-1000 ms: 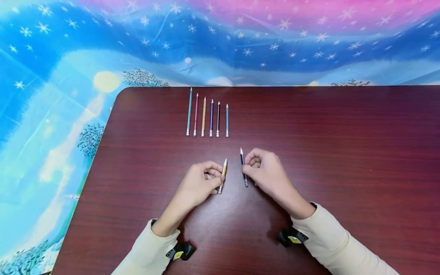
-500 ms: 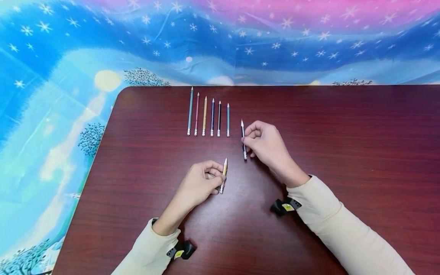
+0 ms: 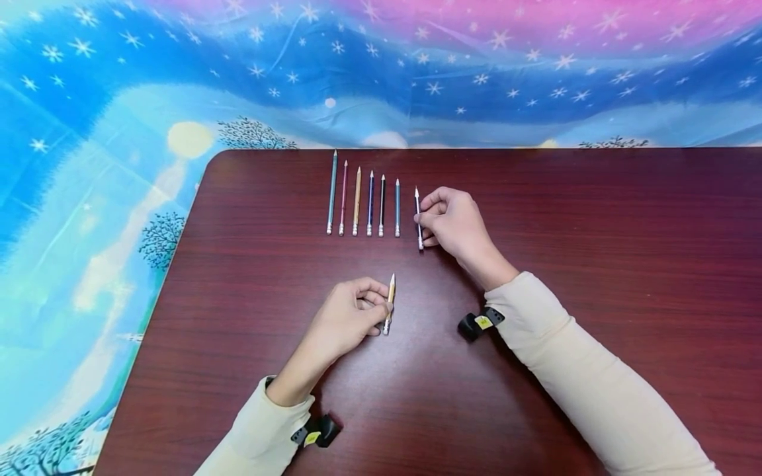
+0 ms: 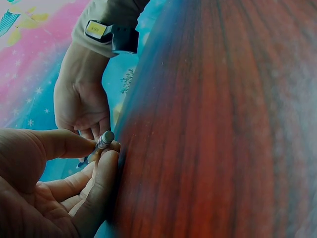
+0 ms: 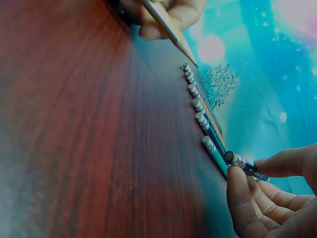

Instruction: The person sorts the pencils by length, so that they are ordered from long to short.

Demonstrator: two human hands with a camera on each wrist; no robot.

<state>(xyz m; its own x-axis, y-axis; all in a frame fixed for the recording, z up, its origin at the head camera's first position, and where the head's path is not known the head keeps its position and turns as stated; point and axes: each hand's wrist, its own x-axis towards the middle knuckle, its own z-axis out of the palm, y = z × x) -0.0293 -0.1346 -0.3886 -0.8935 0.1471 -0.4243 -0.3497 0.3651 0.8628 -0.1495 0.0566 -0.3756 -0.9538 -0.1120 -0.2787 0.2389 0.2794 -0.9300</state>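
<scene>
My right hand (image 3: 454, 221) pinches a dark blue pencil (image 5: 250, 168) between thumb and fingers, its tip pointing away from me. It is at the right end of a row of pencils, beside a short teal pencil (image 3: 397, 208). Nearer to me, my left hand (image 3: 352, 311) pinches a yellow pencil (image 3: 390, 294) near its eraser end, tip pointing away. In the left wrist view the eraser (image 4: 107, 137) of that pencil shows between thumb and fingers. The right wrist view shows the erasers of the row lined up beyond the right hand's pencil.
The row also holds a long teal pencil (image 3: 331, 195), a pink pencil (image 3: 343, 198), a yellow-orange pencil (image 3: 356, 201), a blue pencil (image 3: 370, 203) and a black pencil (image 3: 382, 206), descending in length. The reddish-brown table (image 3: 238, 277) ends at a snowflake-printed cloth (image 3: 476, 86).
My right hand has carried the dark blue pencil away from me and slightly left, up beside the row. My left hand has stayed nearly in place with the yellow pencil.
</scene>
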